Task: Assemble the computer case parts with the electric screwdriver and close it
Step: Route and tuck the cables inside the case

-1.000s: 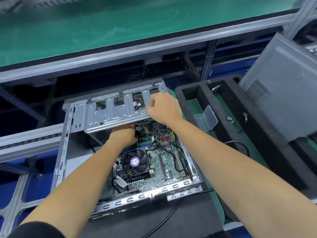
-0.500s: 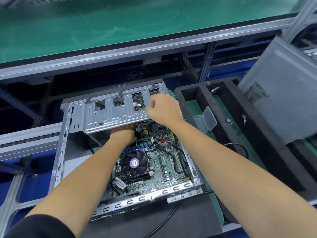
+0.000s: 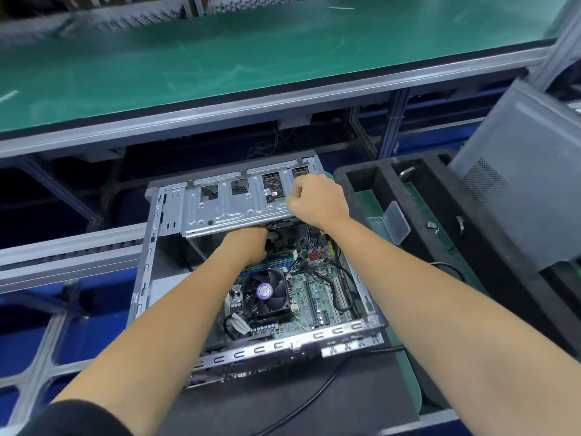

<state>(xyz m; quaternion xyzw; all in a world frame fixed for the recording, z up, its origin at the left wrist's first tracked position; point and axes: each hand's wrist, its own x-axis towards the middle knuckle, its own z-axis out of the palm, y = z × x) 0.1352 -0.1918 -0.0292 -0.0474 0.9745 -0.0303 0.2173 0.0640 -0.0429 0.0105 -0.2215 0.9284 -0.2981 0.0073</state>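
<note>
A long green worktop (image 3: 251, 58) with a metal edge runs across the back. Below it, on a dark mat (image 3: 345, 394), lies the open computer case (image 3: 141, 278), with its open side facing up. To the right of the case sits a black foam tray (image 3: 418, 196). A grey side panel (image 3: 518, 171) leans up at the far right, past the tray.

Inside the case you can see the green board (image 3: 317, 291) with black wires on it. A round black fan (image 3: 265, 292) with a purple middle sits on the board.

A silver metal drive cage (image 3: 232, 206) lies across the far end of the case.

A small clear plastic box (image 3: 391, 223) stands open in the tray.

The right hand (image 3: 317, 199) is curled tight on the right end of the drive cage and grips it. The left hand (image 3: 248, 243) reaches in under the near edge of the cage. Its fingers are hidden there, so I cannot tell if it holds anything.
</note>
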